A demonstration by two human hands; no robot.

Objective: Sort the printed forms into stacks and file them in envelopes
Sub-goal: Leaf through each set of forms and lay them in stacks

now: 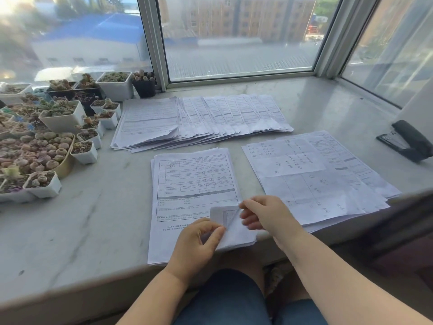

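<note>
A stack of printed forms (192, 184) lies on the marble sill right in front of me. Its top sheet's lower right corner (226, 215) is curled up. My left hand (195, 245) pinches that corner from below with thumb and forefinger. My right hand (264, 214) touches the same corner from the right with its fingertips. A second stack of forms with handwriting (311, 179) lies to the right. A long fanned row of forms (199, 120) lies farther back.
Many small pots of succulents (46, 141) crowd the left side of the marble sill (93, 219). A black stapler (407, 141) sits at the far right. The window frame (161, 55) runs along the back. My knees show below the sill's front edge.
</note>
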